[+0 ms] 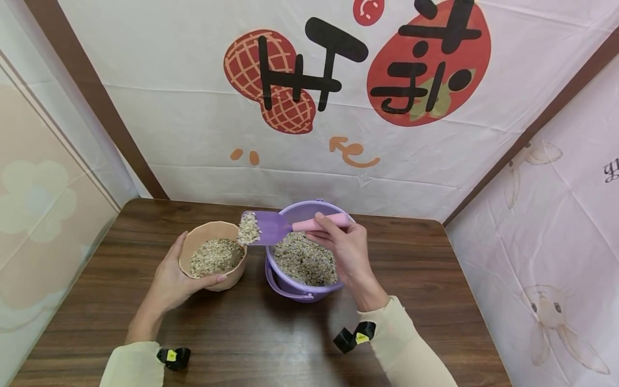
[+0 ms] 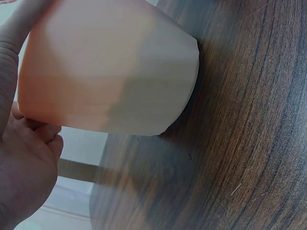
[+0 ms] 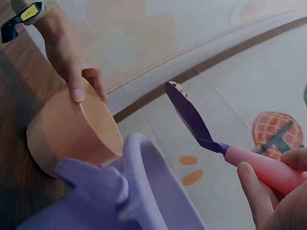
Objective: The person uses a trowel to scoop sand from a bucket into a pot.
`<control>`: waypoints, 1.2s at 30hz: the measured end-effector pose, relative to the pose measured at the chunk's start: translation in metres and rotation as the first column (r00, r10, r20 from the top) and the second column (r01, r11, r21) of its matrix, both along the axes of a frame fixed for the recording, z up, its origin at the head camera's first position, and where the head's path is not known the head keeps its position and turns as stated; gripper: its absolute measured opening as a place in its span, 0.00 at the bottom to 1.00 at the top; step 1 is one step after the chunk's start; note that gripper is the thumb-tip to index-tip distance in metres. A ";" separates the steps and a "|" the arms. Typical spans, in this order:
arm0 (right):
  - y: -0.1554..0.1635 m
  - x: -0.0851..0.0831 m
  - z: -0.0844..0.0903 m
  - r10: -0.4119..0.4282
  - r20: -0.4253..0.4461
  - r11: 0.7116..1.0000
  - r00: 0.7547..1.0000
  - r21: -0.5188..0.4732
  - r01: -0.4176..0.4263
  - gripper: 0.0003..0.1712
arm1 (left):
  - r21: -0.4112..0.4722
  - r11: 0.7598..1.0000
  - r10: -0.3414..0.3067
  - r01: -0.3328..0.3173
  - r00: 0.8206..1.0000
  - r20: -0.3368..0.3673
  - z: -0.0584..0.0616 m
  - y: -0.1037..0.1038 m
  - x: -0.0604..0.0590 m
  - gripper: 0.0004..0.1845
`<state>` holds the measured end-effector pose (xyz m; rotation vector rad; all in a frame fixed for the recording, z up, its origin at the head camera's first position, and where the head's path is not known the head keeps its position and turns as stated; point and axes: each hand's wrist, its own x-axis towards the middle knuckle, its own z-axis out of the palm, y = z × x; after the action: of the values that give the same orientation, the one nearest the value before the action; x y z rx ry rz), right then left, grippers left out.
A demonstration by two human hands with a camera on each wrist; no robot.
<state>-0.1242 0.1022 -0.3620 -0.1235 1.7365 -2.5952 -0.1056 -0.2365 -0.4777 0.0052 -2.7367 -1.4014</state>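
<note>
Head view. The right hand [image 1: 345, 248] pinches the pink handle of a purple scoop [image 1: 271, 227]; its blade, carrying a heap of oats [image 1: 249, 228], reaches out leftward from that grip and hangs over the near rim of the tan cup [image 1: 213, 258]. The left hand [image 1: 176, 279] wraps the cup's outer wall, thumb on the near side, the cup standing on the tabletop [image 1: 242, 333]. Directly beneath the right grip sits the purple bucket [image 1: 302, 269], filled with oats. To do this step well, the blade should probably be carried further over the cup's middle before tilting, so nothing falls between cup and bucket.

Left wrist view. The palm and fingers of the left hand [image 2: 24, 167] clasp the cup [image 2: 110, 72], whose base rests on the tabletop [image 2: 240, 143]; a firm hold here should keep it from tipping.

Right wrist view. Fingers of the right hand [image 3: 268, 196] curl round the scoop [image 3: 192, 117] handle; beyond the grip the blade rises, oats barely visible at its tip. A slow wrist roll seems wise.
</note>
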 end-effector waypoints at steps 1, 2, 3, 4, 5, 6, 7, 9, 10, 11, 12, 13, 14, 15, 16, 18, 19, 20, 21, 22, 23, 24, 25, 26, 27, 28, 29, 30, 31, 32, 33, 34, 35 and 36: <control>-0.004 -0.002 0.000 0.004 -0.005 1.000 1.000 0.016 -0.004 0.12 | 0.000 1.000 0.000 0.000 1.000 0.000 0.000 0.000 0.000 0.75; -0.008 -0.004 0.000 0.007 -0.012 1.000 1.000 0.030 -0.007 0.12 | 0.002 1.000 -0.001 0.001 1.000 -0.001 -0.001 0.000 0.000 0.75; -0.012 -0.006 -0.001 0.010 -0.017 0.999 1.000 0.038 -0.009 0.13 | 0.001 1.000 -0.001 0.001 1.000 -0.002 -0.001 0.000 0.000 0.75; -0.016 -0.008 -0.001 0.006 -0.013 0.999 1.000 0.039 -0.006 0.13 | 0.001 1.000 -0.002 0.002 1.000 -0.002 -0.001 0.000 0.000 0.75; -0.020 -0.009 -0.002 0.007 -0.013 0.999 1.000 0.045 -0.007 0.14 | 0.000 1.000 -0.001 0.001 1.000 -0.002 -0.001 -0.001 0.000 0.75; -0.024 -0.011 -0.002 0.009 -0.016 0.999 1.000 0.053 -0.008 0.15 | -0.001 1.000 -0.001 0.001 1.000 -0.001 -0.001 -0.001 0.000 0.75; -0.027 -0.013 -0.003 0.013 -0.019 0.998 1.000 0.057 -0.012 0.15 | -0.002 1.000 -0.002 0.002 1.000 0.001 -0.001 -0.001 -0.001 0.75; -0.034 -0.016 -0.004 0.020 -0.028 0.997 0.999 0.074 -0.018 0.18 | -0.006 1.000 -0.001 0.001 1.000 0.006 0.000 -0.001 0.000 0.75; -0.037 -0.017 -0.005 0.026 -0.032 0.996 0.999 0.088 -0.023 0.18 | -0.007 1.000 -0.001 0.001 1.000 0.009 0.000 -0.001 0.000 0.75; -0.040 -0.018 -0.006 0.036 -0.040 0.994 0.999 0.103 -0.032 0.18 | -0.008 1.000 -0.001 0.001 1.000 0.012 0.000 -0.001 0.000 0.75; -0.043 -0.020 -0.006 0.044 -0.042 0.993 0.998 0.111 -0.039 0.18 | -0.008 1.000 -0.001 0.001 1.000 0.015 0.000 -0.001 0.000 0.75; -0.046 -0.021 -0.007 0.050 -0.043 0.992 0.998 0.118 -0.045 0.17 | -0.007 1.000 -0.001 0.001 1.000 0.017 0.001 -0.001 0.000 0.75; -0.048 -0.022 -0.007 0.055 -0.043 0.991 0.998 0.123 -0.049 0.17 | -0.007 1.000 -0.001 0.002 1.000 0.019 0.001 -0.001 0.000 0.75; -0.051 -0.023 -0.008 0.058 -0.040 0.991 0.998 0.125 -0.052 0.15 | -0.006 1.000 -0.002 0.003 1.000 0.021 0.000 -0.001 0.000 0.75; -0.053 -0.025 -0.009 0.056 -0.036 0.990 0.998 0.133 -0.051 0.14 | -0.005 1.000 -0.003 0.004 1.000 0.023 0.000 -0.001 0.000 0.75; -0.058 -0.027 -0.010 0.048 -0.022 0.989 0.999 0.142 -0.044 0.13 | -0.002 1.000 -0.005 0.006 1.000 0.022 0.000 -0.001 0.000 0.75; -0.060 -0.027 -0.010 0.042 -0.019 0.988 0.999 0.152 -0.039 0.12 | -0.001 1.000 -0.007 0.007 1.000 0.021 0.000 -0.001 0.000 0.76; -0.062 -0.028 -0.011 0.035 -0.013 0.986 0.999 0.164 -0.032 0.12 | 0.000 1.000 -0.007 0.007 1.000 0.019 -0.001 -0.001 0.000 0.76; -0.064 -0.029 -0.012 0.024 -0.010 0.983 1.000 0.185 -0.022 0.12 | 0.002 1.000 -0.008 0.008 1.000 0.017 -0.001 -0.001 -0.001 0.76; -0.066 -0.029 -0.013 0.016 -0.010 0.978 1.000 0.208 -0.013 0.12 | 0.002 1.000 -0.008 0.008 1.000 0.014 -0.002 -0.001 -0.001 0.76; -0.068 -0.030 -0.013 0.007 -0.011 0.974 1.000 0.228 -0.004 0.11 | 0.002 1.000 -0.008 0.008 1.000 0.012 -0.002 -0.001 -0.001 0.76; -0.070 -0.030 -0.014 -0.001 -0.016 0.968 1.000 0.253 0.005 0.11 | 0.002 1.000 -0.008 0.008 1.000 0.012 -0.002 -0.001 -0.001 0.76; -0.071 -0.031 -0.014 -0.009 -0.023 0.961 1.000 0.276 0.014 0.11 | 0.004 1.000 -0.009 0.009 1.000 0.011 -0.002 -0.001 -0.001 0.76; -0.072 -0.031 -0.015 -0.019 -0.029 0.952 0.999 0.304 0.027 0.10 | 0.004 1.000 -0.009 0.009 1.000 0.012 -0.002 -0.001 -0.001 0.76; -0.073 -0.032 -0.015 -0.030 -0.034 0.943 0.999 0.330 0.040 0.10 | 0.003 1.000 -0.009 0.009 1.000 0.012 -0.002 -0.001 -0.001 0.76; -0.074 -0.032 -0.015 -0.037 -0.038 0.935 0.999 0.353 0.048 0.10 | 0.003 1.000 -0.008 0.008 1.000 0.012 -0.002 -0.001 -0.001 0.76; -0.075 -0.033 -0.014 -0.045 -0.041 0.926 0.998 0.374 0.057 0.10 | 0.004 1.000 -0.008 0.008 1.000 0.014 -0.002 -0.001 -0.001 0.76; -0.076 -0.033 -0.014 -0.054 -0.043 0.917 0.998 0.393 0.067 0.11 | 0.005 1.000 -0.008 0.007 1.000 0.014 -0.002 -0.001 -0.001 0.76; -0.077 -0.033 -0.014 -0.063 -0.041 0.911 0.997 0.405 0.074 0.11 | 0.007 1.000 -0.008 0.008 1.000 0.014 -0.002 -0.001 -0.001 0.76; -0.077 -0.033 -0.013 -0.070 -0.043 0.903 0.997 0.422 0.082 0.11 | 0.006 1.000 -0.006 0.006 1.000 0.012 -0.002 -0.001 -0.001 0.76; -0.078 -0.033 -0.013 -0.074 -0.048 0.895 0.996 0.437 0.088 0.11 | 0.008 1.000 -0.006 0.006 1.000 0.011 -0.003 -0.001 -0.001 0.76; -0.078 -0.033 -0.013 -0.081 -0.058 0.885 0.995 0.456 0.099 0.11 | 0.010 1.000 -0.006 0.006 1.000 0.010 -0.003 -0.001 -0.001 0.76; -0.078 -0.033 -0.012 -0.088 -0.068 0.874 0.994 0.474 0.110 0.10 | 0.012 1.000 -0.007 0.007 1.000 0.009 -0.003 -0.001 -0.001 0.76; -0.078 -0.033 -0.012 -0.093 -0.080 0.863 0.992 0.491 0.121 0.09 | 0.015 1.000 -0.007 0.007 1.000 0.007 -0.003 -0.001 -0.001 0.76</control>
<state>-0.1575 0.0239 -0.3741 -0.0888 2.4262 -2.1261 -0.1062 -0.2379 -0.4806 0.0009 -2.7346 -1.4258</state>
